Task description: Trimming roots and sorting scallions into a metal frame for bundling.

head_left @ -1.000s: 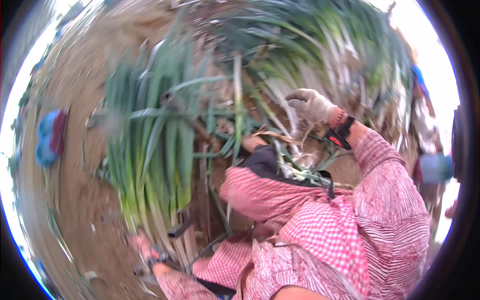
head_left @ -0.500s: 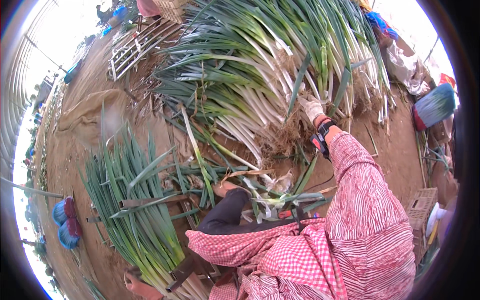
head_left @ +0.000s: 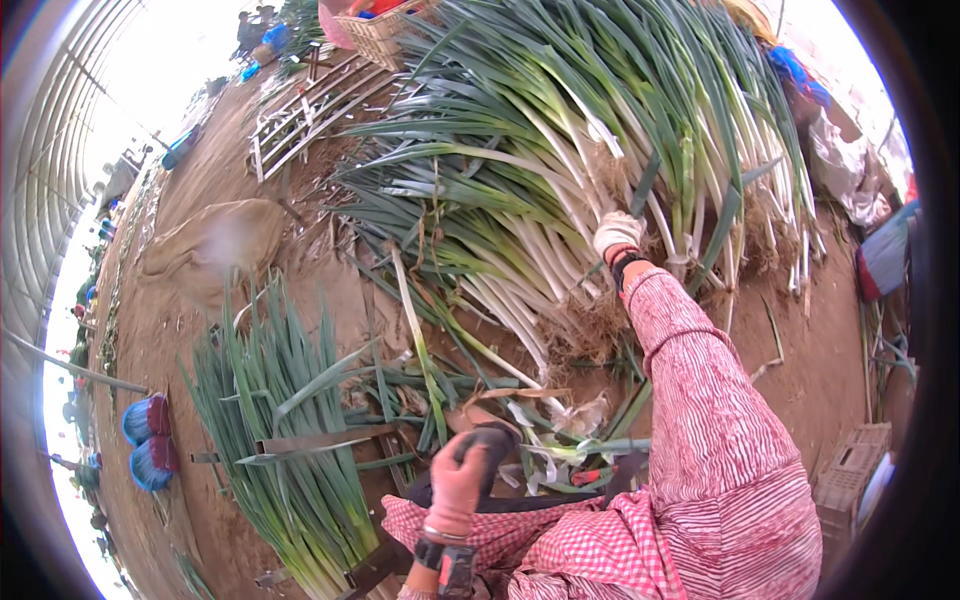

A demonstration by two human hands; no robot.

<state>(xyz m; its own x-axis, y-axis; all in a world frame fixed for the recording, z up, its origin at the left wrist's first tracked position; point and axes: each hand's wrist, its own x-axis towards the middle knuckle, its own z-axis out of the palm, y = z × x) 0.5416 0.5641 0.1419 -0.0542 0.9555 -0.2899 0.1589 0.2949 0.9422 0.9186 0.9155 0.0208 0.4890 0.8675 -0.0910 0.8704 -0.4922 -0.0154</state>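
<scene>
A large heap of leeks lies before me, green tops pointing away and white shanks and roots toward me. My right hand, in a pale glove, reaches into the root ends and is closed around a leek shank there; the fingertips are partly hidden. My left hand, in a pinkish glove, is raised over my lap with its fingers curled. Whether anything is inside them cannot be made out. To its left, a bundle of leeks lies in a low stand with flat metal bars.
Loose leaves and peeled scraps litter the ground by my legs. Farther off are a white slatted frame, a tan sack and a wicker basket. A plastic crate stands at the right, and blue-and-red bundles at the left.
My left hand has come up and rightward from beside the leek bundle at lower left to over my lap. My right hand stays at the heap's root ends. The whole view has shifted slightly.
</scene>
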